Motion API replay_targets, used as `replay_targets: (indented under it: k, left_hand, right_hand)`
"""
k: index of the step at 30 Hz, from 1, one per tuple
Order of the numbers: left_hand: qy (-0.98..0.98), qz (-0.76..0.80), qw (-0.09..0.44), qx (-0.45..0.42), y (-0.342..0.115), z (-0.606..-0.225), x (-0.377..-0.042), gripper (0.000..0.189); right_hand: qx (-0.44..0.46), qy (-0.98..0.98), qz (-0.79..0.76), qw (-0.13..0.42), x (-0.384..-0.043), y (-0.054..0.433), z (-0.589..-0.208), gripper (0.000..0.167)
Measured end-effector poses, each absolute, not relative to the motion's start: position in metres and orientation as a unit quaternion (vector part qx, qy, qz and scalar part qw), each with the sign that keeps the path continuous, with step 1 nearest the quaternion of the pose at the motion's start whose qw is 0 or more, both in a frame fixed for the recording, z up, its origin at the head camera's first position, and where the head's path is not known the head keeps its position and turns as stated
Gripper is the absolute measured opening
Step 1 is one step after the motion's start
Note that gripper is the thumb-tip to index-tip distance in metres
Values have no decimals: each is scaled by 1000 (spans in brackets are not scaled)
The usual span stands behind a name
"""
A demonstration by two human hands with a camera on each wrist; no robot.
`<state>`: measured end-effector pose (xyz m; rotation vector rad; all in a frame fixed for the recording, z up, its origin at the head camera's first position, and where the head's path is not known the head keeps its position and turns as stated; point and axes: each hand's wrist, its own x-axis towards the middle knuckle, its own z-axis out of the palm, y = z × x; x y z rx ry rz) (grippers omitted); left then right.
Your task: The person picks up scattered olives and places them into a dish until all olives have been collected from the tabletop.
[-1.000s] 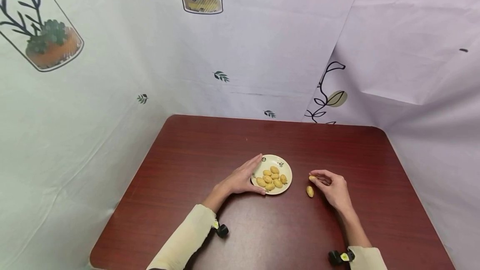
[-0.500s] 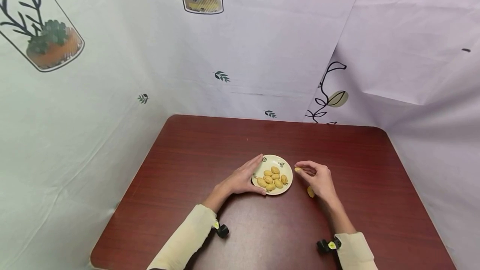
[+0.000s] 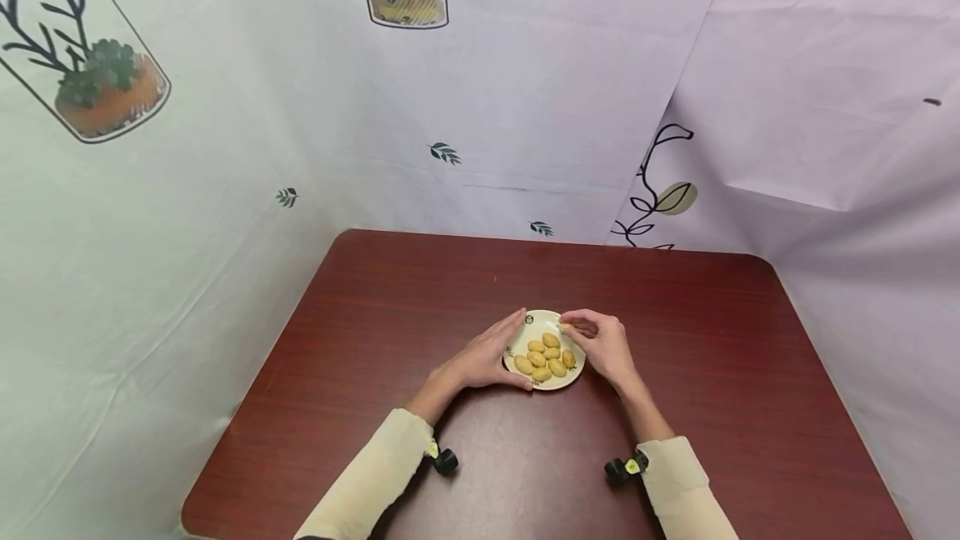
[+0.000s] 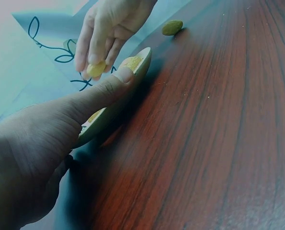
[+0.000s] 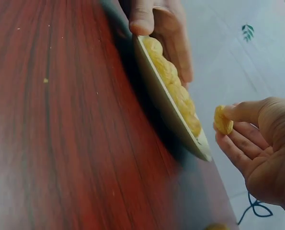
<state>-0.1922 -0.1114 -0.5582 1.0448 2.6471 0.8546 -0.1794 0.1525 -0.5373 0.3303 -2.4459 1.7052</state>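
A small cream plate with a printed rim carries several yellow, wrinkled oval fruits. My left hand holds the plate at its left side, the thumb over the near rim and the fingers along the far side. From the right, my right hand reaches over the plate's upper right edge. Between thumb and fingertips it pinches one yellow oval fruit, raised above the plate in the right wrist view. One more loose fruit lies on the table to the right of the plate, hidden in the head view by the right hand.
The dark red wood-grain table has rounded corners. A pale cloth backdrop with printed plants hangs behind and along its sides. Both wrists wear small black cameras below light sleeves.
My right hand has moved left with the pinched fruit, from beside the loose fruit to over the plate's right edge. My left hand and the plate have stayed in place.
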Motion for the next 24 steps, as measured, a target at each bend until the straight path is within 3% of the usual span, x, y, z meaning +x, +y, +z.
replay_targets:
  k: [14, 24]
  left_hand:
    - [886, 293, 94, 347, -112, -556, -192, 129]
    - [886, 295, 93, 345, -113, -558, -190, 128]
  right_hand:
    - [141, -800, 581, 42, -196, 126, -545, 20]
    - [163, -788, 592, 32, -177, 108, -515, 22]
